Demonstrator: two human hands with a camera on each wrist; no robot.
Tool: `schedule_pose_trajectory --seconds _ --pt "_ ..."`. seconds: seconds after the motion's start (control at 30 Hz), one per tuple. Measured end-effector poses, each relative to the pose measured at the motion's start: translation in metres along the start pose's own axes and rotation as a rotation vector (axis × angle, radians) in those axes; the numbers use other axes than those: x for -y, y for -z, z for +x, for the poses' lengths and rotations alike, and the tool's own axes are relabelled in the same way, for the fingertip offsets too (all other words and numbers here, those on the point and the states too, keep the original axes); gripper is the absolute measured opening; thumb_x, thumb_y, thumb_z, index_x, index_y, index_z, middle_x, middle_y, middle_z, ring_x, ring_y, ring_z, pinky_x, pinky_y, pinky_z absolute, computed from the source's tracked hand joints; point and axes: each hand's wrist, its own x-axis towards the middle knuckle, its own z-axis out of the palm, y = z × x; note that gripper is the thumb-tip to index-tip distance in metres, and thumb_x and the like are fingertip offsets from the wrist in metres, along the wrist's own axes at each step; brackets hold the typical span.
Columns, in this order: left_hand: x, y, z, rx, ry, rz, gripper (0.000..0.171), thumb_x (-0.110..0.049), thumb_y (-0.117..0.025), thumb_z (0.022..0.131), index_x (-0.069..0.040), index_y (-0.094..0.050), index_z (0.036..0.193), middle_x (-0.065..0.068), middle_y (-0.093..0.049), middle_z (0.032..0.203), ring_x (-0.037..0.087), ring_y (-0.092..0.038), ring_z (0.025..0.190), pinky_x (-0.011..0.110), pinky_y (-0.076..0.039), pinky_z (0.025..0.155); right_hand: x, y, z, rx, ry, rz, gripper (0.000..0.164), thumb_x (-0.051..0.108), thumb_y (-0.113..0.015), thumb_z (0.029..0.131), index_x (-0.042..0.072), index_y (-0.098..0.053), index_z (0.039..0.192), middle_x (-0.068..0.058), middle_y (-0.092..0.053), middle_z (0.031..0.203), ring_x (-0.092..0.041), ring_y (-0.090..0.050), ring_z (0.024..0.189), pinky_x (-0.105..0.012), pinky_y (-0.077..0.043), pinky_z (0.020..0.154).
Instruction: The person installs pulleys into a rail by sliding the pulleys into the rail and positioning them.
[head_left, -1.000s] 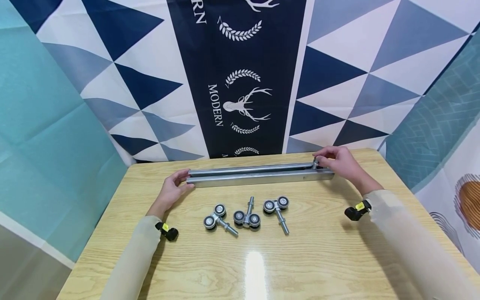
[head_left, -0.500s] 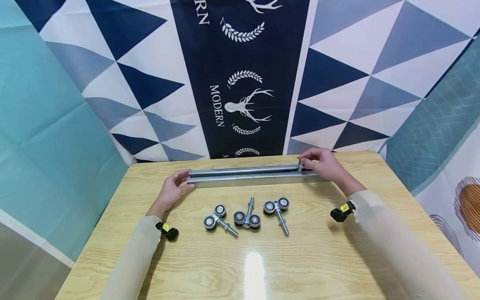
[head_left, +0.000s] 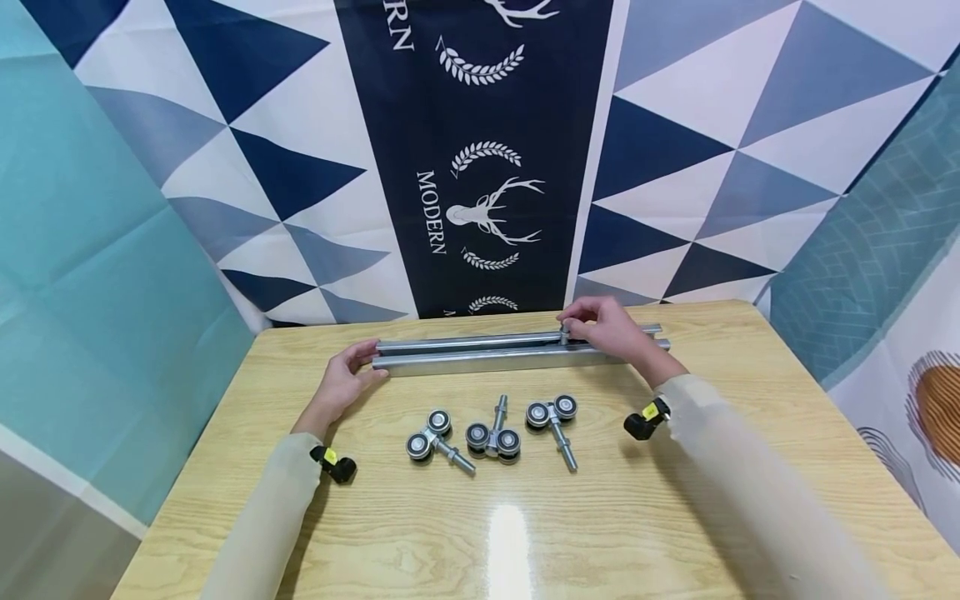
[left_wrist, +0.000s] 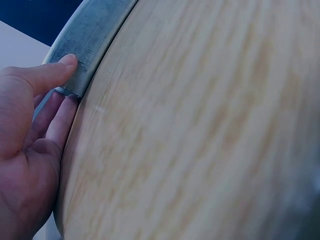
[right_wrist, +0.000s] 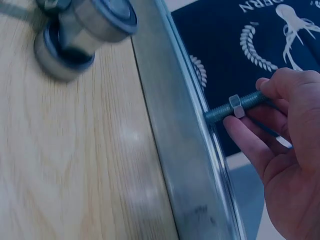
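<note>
A long metal track rail (head_left: 480, 362) with a slot along its top lies near the table's back edge. At its left end my left hand (head_left: 347, 379) grips it; the left wrist view shows the thumb (left_wrist: 55, 74) on its front face. My right hand (head_left: 611, 331) pinches the threaded bolt (right_wrist: 220, 113) of a trolley roller, which stands up through the slot right of the rail's middle. A nut (right_wrist: 236, 106) sits on that bolt; its wheels are hidden in the rail. In front lie a left roller (head_left: 429, 437), a middle roller (head_left: 492, 442) and a right roller (head_left: 552, 412).
The wooden table (head_left: 420, 533) reaches to a patterned cloth backdrop (head_left: 487, 275) just behind the rail. Teal cloth (head_left: 127, 275) hangs on the left side. The loose rollers lie between my forearms.
My right hand has slid the trolley roller leftward along the slot from near the rail's right end, uncovering that end. The left hand and loose rollers keep their places.
</note>
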Motion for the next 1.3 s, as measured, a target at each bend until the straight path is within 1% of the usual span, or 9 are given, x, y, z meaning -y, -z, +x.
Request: schedule_pose_trajectory --seconds 0.17,0.23,0.3,0.4,0.53,0.83,0.93,1.13,1.3 --pt "0.0 0.0 -0.001 0.001 0.002 0.01 0.064 -0.009 -0.075 0.088 -0.008 -0.048 0.147 0.018 -0.055 0.143 0.031 -0.052 0.132 0.048 -0.039 0.118 0.013 -0.014 0.008 0.047 0.003 0.027 0.022 0.01 -0.059 0.098 -0.003 -0.07 0.113 -0.018 -0.07 0.108 -0.025 -0.065 0.088 -0.039 -0.064 0.076" --pt "0.0 0.0 -0.001 -0.003 0.007 0.01 0.064 -0.008 -0.075 0.088 -0.008 -0.048 0.146 0.018 -0.055 0.143 0.03 -0.052 0.132 0.047 -0.039 0.118 0.018 -0.02 0.011 0.067 0.019 0.03 0.022 0.01 -0.06 0.098 -0.004 -0.07 0.112 -0.019 -0.07 0.108 -0.026 -0.067 0.088 -0.038 -0.064 0.076" --pt "0.001 0.0 -0.001 -0.002 0.012 0.012 0.064 -0.008 -0.075 0.089 -0.009 -0.048 0.147 0.017 -0.055 0.144 0.03 -0.052 0.132 0.047 -0.039 0.118 0.022 -0.026 0.014 0.08 0.03 0.037 0.021 0.009 -0.061 0.098 -0.004 -0.07 0.111 -0.02 -0.071 0.106 -0.025 -0.067 0.086 -0.034 -0.063 0.073" --pt "0.001 -0.001 -0.001 -0.002 0.022 -0.001 0.064 -0.007 -0.075 0.088 -0.008 -0.048 0.146 0.017 -0.054 0.144 0.029 -0.052 0.133 0.046 -0.039 0.119 0.028 -0.035 0.018 0.089 0.044 0.038 0.019 0.009 -0.061 0.097 -0.003 -0.071 0.109 -0.019 -0.072 0.103 -0.022 -0.066 0.082 -0.026 -0.06 0.068" --pt "0.002 -0.001 -0.001 0.004 0.026 -0.004 0.065 -0.009 -0.076 0.088 -0.008 -0.048 0.147 0.016 -0.054 0.145 0.029 -0.052 0.133 0.046 -0.039 0.119 0.035 -0.047 0.024 0.095 0.041 0.045 0.016 0.008 -0.062 0.097 0.001 -0.073 0.105 -0.017 -0.072 0.1 -0.017 -0.064 0.078 -0.019 -0.056 0.065" --pt "0.001 -0.001 -0.001 0.001 0.021 0.007 0.065 -0.009 -0.076 0.088 -0.009 -0.048 0.147 0.016 -0.055 0.144 0.029 -0.052 0.132 0.046 -0.039 0.119 0.062 -0.081 0.038 0.101 0.066 0.025 0.012 0.01 -0.063 0.095 0.007 -0.073 0.102 -0.01 -0.069 0.09 -0.016 -0.058 0.075 -0.023 -0.049 0.064" --pt "0.0 -0.002 -0.002 0.001 0.021 0.015 0.065 -0.008 -0.075 0.088 -0.009 -0.048 0.147 0.017 -0.055 0.144 0.029 -0.052 0.132 0.046 -0.039 0.119 0.07 -0.093 0.044 0.103 0.076 0.034 0.012 0.01 -0.064 0.096 0.007 -0.074 0.101 -0.008 -0.067 0.09 -0.015 -0.057 0.075 -0.023 -0.049 0.064" --pt "-0.002 -0.002 -0.003 -0.002 0.022 0.01 0.064 -0.008 -0.075 0.089 -0.008 -0.048 0.147 0.017 -0.054 0.145 0.03 -0.052 0.133 0.046 -0.038 0.12 0.084 -0.118 0.055 0.107 0.095 0.053 0.012 0.01 -0.064 0.096 0.007 -0.074 0.101 -0.008 -0.067 0.088 -0.016 -0.057 0.074 -0.022 -0.047 0.062" --pt "-0.002 -0.001 -0.002 0.003 0.015 0.006 0.064 -0.009 -0.075 0.089 -0.007 -0.048 0.147 0.018 -0.054 0.145 0.03 -0.051 0.133 0.047 -0.038 0.12 0.098 -0.141 0.061 0.096 0.069 0.079 0.012 0.013 -0.065 0.096 0.009 -0.074 0.102 -0.005 -0.067 0.085 -0.015 -0.056 0.073 -0.022 -0.045 0.059"
